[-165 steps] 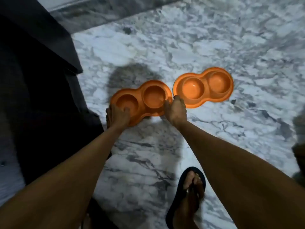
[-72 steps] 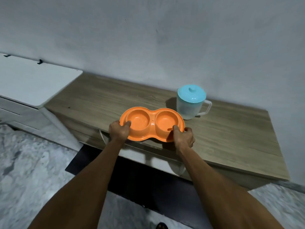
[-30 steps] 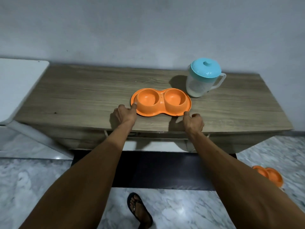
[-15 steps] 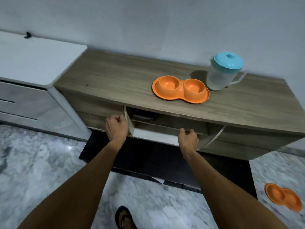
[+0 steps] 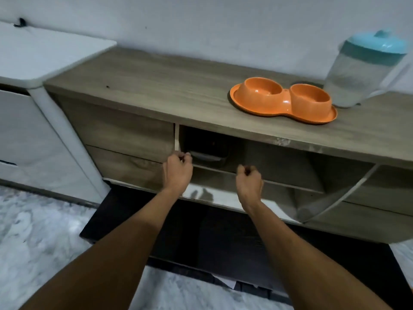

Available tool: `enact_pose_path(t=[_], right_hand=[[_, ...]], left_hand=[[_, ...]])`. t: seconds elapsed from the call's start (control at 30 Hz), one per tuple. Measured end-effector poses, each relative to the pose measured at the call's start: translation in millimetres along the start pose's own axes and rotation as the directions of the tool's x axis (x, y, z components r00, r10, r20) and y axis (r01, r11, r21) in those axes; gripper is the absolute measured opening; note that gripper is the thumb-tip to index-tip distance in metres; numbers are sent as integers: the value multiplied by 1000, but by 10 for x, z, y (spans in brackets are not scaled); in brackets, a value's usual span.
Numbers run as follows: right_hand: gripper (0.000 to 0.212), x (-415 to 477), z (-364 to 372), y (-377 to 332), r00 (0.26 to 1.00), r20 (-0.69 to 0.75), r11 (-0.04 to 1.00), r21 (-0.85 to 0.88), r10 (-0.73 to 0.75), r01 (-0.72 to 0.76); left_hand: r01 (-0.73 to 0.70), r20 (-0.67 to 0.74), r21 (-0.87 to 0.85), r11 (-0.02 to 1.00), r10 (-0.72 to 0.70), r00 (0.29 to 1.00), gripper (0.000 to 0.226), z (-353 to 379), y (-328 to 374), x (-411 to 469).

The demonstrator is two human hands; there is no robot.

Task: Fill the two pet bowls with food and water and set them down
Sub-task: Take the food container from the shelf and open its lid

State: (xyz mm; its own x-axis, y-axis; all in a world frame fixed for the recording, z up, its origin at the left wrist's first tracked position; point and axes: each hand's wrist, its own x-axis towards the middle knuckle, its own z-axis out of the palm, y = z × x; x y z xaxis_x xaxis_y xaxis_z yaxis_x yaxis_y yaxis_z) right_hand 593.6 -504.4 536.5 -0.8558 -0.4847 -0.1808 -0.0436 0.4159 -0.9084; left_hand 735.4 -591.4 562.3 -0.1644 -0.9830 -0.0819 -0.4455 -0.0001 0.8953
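The pitcher point(image 5: 362, 70) at the right end of the bench point(image 5: 156, 90) is smeared by blur and cut by the picture's right edge, so we see only part of its handle and cannot read what it holds. In the open compartment point(image 5: 268, 157) a dark container point(image 5: 209, 153) sits in shadow; we cannot tell what it is. The left hand point(image 5: 177, 173) and right hand point(image 5: 249, 183) show us their backs, fingers curled away, and we cannot tell whether either grips anything. The white cabinet point(image 5: 44, 54) runs off the left edge, and the small dark thing point(image 5: 19, 21) at its back is too small to name.
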Motion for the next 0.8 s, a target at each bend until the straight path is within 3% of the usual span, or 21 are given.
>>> enact_pose_path(t=[0.1, 0.2, 0.47, 0.7, 0.8], right_hand=[[29, 216, 217, 97, 994, -57, 995, 24, -92, 93], [30, 400, 345, 109, 990, -71, 991, 42, -124, 128], [50, 739, 743, 164, 998, 59, 993, 113, -35, 28], [40, 676, 638, 179, 1000, 15, 984, 176, -2, -1], [34, 464, 501, 148, 997, 55, 981, 183, 53, -62]], left_hand=[[-49, 30, -62, 997, 51, 998, 39, 285, -143, 144], [12, 31, -86, 996, -9, 999, 48, 494, -218, 311], [36, -37, -106, 994, -40, 999, 41, 792, -348, 583], [86, -58, -179, 980, -98, 993, 37, 729, -269, 471], [111, -43, -228, 967, -124, 991, 23, 593, -197, 321]])
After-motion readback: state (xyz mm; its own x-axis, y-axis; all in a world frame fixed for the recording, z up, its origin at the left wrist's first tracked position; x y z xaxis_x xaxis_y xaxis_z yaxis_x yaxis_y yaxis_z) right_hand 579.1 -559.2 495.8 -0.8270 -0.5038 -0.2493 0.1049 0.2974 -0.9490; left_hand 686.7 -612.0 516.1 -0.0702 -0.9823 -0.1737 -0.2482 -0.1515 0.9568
